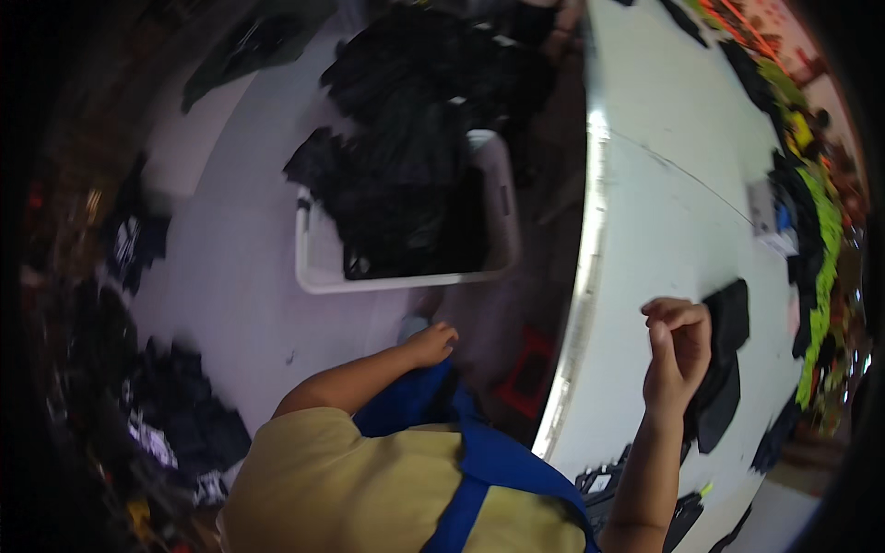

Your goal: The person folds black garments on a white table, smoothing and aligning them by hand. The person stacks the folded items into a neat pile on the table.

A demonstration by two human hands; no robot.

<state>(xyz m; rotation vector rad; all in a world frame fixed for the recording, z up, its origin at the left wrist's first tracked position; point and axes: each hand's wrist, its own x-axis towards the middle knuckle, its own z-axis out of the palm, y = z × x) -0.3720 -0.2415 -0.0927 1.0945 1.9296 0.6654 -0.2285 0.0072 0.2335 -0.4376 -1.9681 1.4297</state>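
Black cloth (pixel 724 359): on your white table (pixel 664 230), near your right hand (pixel 678 355), fingers loosely curled, apparently empty. Left hand (pixel 433 344): half-curled, nothing visible. Step: seemingly between grips; taking the cloth would call for spread right fingers.

- Looks like a garment workshop.
- A white bin (pixel 323 261) stands heaped with dark cloth (pixel 396 184); another dark heap (pixel 189 396) lies on the floor (pixel 240 212).
- Flat black pieces (pixel 728 332) and bright green material (pixel 820 240) lie on a long, metal-edged desk (pixel 654 212).
- The worker wears a blue apron (pixel 507 470).
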